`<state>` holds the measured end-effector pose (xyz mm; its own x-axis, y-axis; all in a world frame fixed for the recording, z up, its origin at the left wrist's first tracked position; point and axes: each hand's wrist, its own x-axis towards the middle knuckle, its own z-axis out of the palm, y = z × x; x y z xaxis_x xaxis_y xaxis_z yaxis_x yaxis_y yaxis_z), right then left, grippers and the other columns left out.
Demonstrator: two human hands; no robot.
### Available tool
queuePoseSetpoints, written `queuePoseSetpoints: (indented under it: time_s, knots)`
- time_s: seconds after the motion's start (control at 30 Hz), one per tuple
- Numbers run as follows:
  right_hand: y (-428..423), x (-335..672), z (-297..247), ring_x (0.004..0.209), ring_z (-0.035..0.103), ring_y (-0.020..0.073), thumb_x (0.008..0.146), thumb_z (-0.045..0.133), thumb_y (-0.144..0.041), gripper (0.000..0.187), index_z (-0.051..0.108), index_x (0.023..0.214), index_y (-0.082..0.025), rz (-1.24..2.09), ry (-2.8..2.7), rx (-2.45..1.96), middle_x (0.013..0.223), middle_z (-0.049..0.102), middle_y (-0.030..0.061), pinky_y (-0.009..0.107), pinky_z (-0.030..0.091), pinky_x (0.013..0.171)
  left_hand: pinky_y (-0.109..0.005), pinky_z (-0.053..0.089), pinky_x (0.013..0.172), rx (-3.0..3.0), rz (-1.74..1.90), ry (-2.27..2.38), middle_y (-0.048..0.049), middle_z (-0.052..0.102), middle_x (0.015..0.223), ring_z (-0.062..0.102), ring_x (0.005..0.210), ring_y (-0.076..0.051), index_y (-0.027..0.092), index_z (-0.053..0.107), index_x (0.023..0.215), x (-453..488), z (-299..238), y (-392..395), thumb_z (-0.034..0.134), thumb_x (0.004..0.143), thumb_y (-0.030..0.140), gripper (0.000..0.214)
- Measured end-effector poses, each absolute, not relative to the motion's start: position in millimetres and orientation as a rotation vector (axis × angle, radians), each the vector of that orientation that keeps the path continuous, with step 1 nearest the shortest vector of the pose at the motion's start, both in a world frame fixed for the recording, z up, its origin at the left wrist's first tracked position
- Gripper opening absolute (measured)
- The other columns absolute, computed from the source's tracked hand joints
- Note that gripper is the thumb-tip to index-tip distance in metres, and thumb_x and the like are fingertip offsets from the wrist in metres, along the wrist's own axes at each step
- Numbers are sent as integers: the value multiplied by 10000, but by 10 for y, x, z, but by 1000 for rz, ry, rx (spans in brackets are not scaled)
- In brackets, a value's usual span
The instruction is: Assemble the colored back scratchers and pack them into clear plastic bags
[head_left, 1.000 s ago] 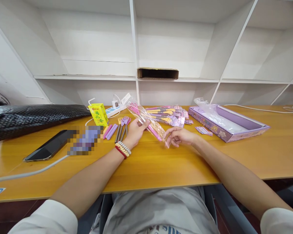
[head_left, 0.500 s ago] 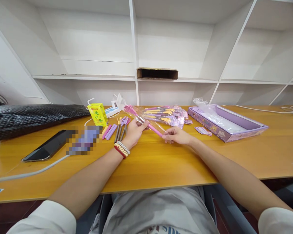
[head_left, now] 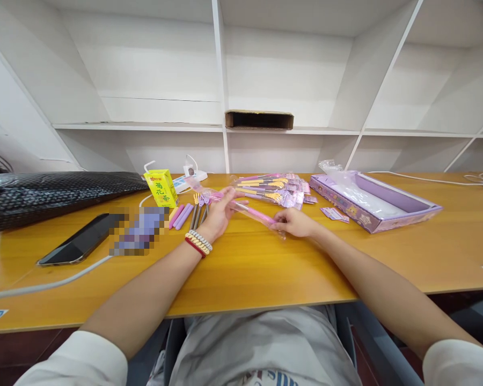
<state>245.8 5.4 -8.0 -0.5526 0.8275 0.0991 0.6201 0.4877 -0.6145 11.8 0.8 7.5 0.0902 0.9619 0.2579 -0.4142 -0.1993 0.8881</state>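
Observation:
A pink back scratcher [head_left: 261, 216] in a clear plastic sleeve lies slanted between my hands, just above the table. My left hand [head_left: 221, 213] is closed around its head end, so much of the claw is hidden. Its handle end is pinched by my right hand [head_left: 293, 222], with a bit of loose sleeve below the fingers. Left of my left hand lie unwrapped back scratchers [head_left: 195, 210] with yellow and purple claws, partly covered by the hand. Beside them are pink and purple grip tubes [head_left: 181, 216]. Behind my hands is a pile of bagged back scratchers [head_left: 268, 192].
An open purple box [head_left: 372, 220] with clear plastic inside stands at the right, near small printed cards [head_left: 335, 214]. On the left are a yellow drink carton [head_left: 161, 188], a phone [head_left: 80, 239], a white cable [head_left: 64, 287] and a black wrapped bundle [head_left: 60, 194]. Shelves [head_left: 145, 127] rise behind.
My left hand has shifted its hold towards the head end, now covering much of the pink claw. The scratcher has turned to lie flatter; its handle end stays in my right hand.

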Motion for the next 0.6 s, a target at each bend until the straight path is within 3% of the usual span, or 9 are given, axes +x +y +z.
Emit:
queuePoseSetpoints:
  time_s: [0.13,0.4,0.6]
  knots:
    - [116,2546,-59,613,548,132,754,567,-379,256,669,801,-149,529,-2378,-1277,706,663,38,231,366,561,-256,474,609,1032,1498,760,-9,661,762,635,644,-139,187,507,887,43,98,90,599,716,477,349]
    - [184,2790,-33,533,460,103,658,561,-259,122,608,685,-149,451,-2421,-1314,588,566,-7,228,302,508,-220,467,519,811,1625,828,31,565,601,575,507,-101,180,499,794,-132,99,209,603,736,347,205]
    - [90,2641,-27,541,431,94,680,525,-290,158,559,744,-149,752,-2300,-1177,607,516,-22,217,297,504,-266,480,498,936,1364,873,11,578,650,598,527,-138,171,522,880,-69,8,174,608,734,456,332]
